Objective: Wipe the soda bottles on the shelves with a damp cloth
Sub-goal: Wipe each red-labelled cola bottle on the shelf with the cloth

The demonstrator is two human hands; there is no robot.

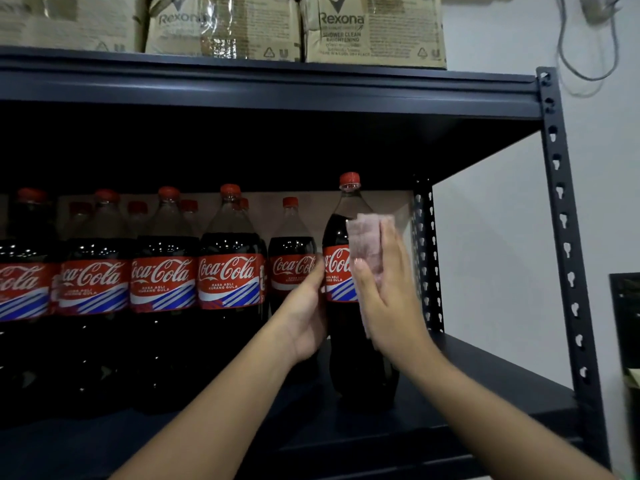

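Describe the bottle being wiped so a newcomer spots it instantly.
On the dark metal shelf, below the cardboard boxes, stands a row of cola bottles. It is the rightmost bottle, pulled forward, gripped by the left hand, the right hand pressing a pink cloth on it.

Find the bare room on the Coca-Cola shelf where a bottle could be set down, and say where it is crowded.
Free: the dark shelf board between the bottle being wiped and the right upright, and the front strip under the forearms. Crowded: left of the left hand, Coca-Cola bottles stand shoulder to shoulder, more behind. The right hand presses the pink cloth on the bottle.
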